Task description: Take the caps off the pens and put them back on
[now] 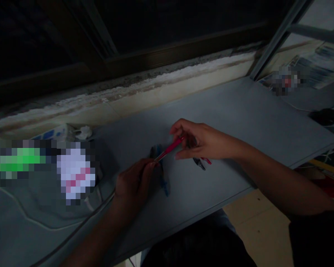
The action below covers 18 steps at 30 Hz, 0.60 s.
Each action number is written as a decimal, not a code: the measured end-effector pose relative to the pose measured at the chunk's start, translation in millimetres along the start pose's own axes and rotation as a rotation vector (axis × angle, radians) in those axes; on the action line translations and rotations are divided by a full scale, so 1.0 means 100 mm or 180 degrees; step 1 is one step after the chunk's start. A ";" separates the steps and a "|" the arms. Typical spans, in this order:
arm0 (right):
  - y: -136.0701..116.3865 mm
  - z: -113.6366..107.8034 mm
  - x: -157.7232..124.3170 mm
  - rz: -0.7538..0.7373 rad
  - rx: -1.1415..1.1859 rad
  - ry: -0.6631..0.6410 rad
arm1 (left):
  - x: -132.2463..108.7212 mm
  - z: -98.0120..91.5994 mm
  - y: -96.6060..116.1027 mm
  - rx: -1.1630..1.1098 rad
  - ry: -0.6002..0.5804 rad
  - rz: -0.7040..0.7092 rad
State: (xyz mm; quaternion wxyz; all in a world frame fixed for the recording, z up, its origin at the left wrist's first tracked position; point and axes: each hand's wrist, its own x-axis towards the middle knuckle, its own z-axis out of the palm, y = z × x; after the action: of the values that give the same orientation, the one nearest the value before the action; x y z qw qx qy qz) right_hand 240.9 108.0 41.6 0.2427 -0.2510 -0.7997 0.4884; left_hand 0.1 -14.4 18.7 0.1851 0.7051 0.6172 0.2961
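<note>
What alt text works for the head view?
The left hand and right hand hold a red pen between their fingertips above a grey desk beside a dark window. A blue item and a dark item lie on the desk beneath.

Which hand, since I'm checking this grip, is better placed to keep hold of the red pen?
Probably the right: the right hand has its fingers around the red pen at the end nearer it, with the palm behind them. The left hand holds only the far end, in its fingertips.
</note>
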 end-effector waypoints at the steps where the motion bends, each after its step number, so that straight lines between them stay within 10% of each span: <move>1: 0.00 0.00 0.00 0.0107 0.0031 -0.0013 | 0.00 0.00 0.01 -0.0037 -0.0014 -0.0005; 18: 0.02 0.01 0.08 -0.0174 0.1014 0.0503 | -0.01 0.03 0.01 -0.0302 -0.0110 -0.0059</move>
State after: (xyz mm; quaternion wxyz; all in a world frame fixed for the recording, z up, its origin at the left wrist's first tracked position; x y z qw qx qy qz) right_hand 234.9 113.1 40.3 0.3546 -0.2252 -0.6972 0.5809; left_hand 2.3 -15.2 16.9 0.2317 0.6948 0.6056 0.3111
